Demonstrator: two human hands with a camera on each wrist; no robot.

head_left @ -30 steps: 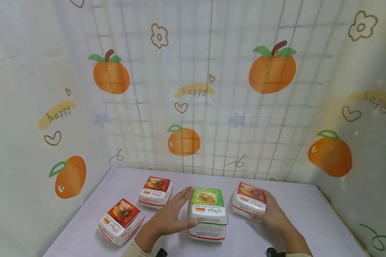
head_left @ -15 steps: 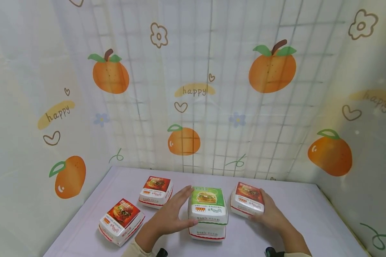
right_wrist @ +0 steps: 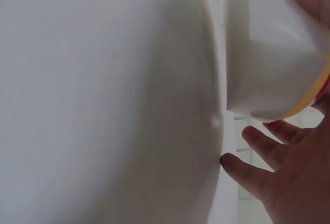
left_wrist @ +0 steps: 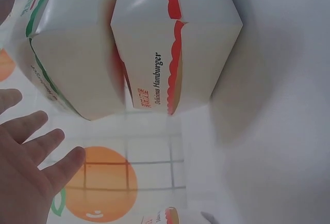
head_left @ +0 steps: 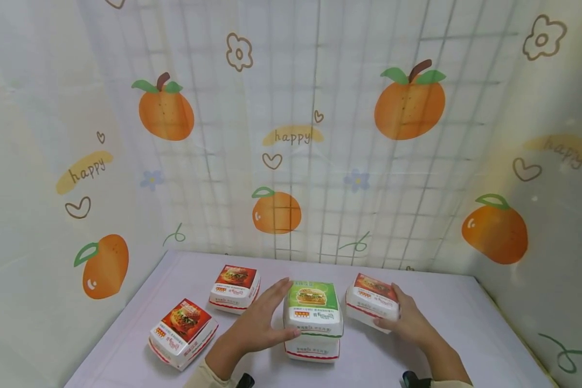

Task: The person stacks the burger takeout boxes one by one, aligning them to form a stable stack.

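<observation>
In the head view, a green-topped burger box [head_left: 313,308] sits on a red-trimmed burger box [head_left: 312,349], forming a stack at the table's front middle. Close to the stack's left side is my left hand [head_left: 257,328], its fingers spread and fairly straight. The left wrist view shows these fingers [left_wrist: 31,126] apart from the boxes. My right hand [head_left: 409,320] grips a red-topped burger box [head_left: 372,299] by its right side, just right of the stack. That box is tilted, and its white underside [right_wrist: 278,74] shows off the table in the right wrist view.
Two more red-topped burger boxes, a nearer one [head_left: 183,334] and a farther one [head_left: 235,288], lie on the left of the white table [head_left: 446,302]. A curtain [head_left: 213,205] printed with oranges hangs behind and at both sides.
The red-topped box in my right hand has shifted slightly left and tipped, its right side now higher. My left hand and the stack have stayed nearly still.
</observation>
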